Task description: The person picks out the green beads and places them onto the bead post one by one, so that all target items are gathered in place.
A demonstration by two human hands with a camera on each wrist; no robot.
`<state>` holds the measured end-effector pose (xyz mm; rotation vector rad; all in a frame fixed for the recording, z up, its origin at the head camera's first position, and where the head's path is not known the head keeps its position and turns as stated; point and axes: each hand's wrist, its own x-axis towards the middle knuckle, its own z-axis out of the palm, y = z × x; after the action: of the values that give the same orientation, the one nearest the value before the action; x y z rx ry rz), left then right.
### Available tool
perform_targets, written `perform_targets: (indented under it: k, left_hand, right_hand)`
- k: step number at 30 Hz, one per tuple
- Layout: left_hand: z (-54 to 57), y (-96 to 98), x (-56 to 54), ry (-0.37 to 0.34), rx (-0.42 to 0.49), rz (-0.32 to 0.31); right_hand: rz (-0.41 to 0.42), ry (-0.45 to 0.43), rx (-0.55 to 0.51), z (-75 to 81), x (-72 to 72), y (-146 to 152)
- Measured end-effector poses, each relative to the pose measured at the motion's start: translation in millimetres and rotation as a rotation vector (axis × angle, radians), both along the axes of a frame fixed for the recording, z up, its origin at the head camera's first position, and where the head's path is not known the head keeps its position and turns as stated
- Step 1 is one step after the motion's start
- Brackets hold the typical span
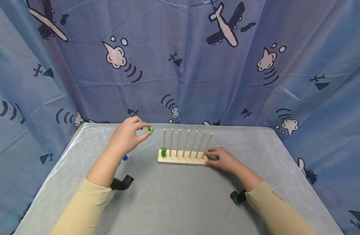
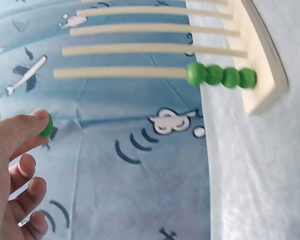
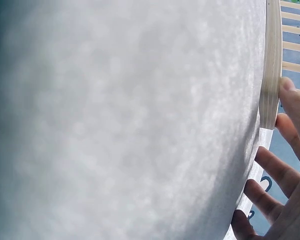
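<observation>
My left hand is raised to the left of a wooden peg rack, pinching a green bead between thumb and forefinger. The left wrist view shows this bead at the fingertips, the other fingers loosely bent below. On the rack's leftmost peg sits a stack of several green beads; the other pegs are bare. My right hand grips the right end of the rack's base, thumb at the front edge and fingers behind. In the right wrist view the thumb rests against the wooden base.
A blue bead lies on the grey cloth-covered table, beside my left forearm. Something small and yellowish peeks out by that forearm, mostly hidden. A blue curtain with printed airplanes hangs behind the table's far edge.
</observation>
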<state>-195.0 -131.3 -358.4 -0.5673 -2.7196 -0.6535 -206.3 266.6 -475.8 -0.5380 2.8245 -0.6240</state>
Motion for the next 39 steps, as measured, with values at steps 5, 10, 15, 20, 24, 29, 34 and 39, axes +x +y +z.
perform_targets:
  k: [5,10,15,20,24,29,34,39]
  left_hand:
    - [5.3,11.8,0.5,0.011,-0.004,-0.032]
    - [8.1,22.2,0.3,-0.005,0.009,-0.042]
    - [9.1,30.6,-1.3,-0.017,-0.007,-0.048]
    - [8.6,36.3,-2.8,-0.010,-0.033,-0.046]
    - [8.0,39.2,-4.5,-0.001,-0.047,-0.042]
    - [6.1,40.8,-6.5,0.004,-0.048,-0.038]
    - [2.2,41.0,-7.7,-0.009,-0.012,-0.042]
    - [-3.6,43.0,-9.1,-0.030,0.023,-0.033]
  right_hand:
    - [0.001,0.001,0.002,-0.7,0.1,1.2]
    - [0.004,0.007,-0.011,-0.5,0.5,1.6]
    - [0.006,0.019,-0.010,-1.4,0.3,2.7]
    - [0.003,0.014,-0.007,-1.9,0.2,2.3]
    - [0.001,0.011,-0.006,-1.8,-0.1,1.1]
    - [0.001,0.012,-0.010,-2.0,-0.1,1.1]
    - [0.008,0.021,-0.011,-2.7,0.2,1.9]
    - [0.003,0.021,-0.005,-2.2,0.5,1.4]
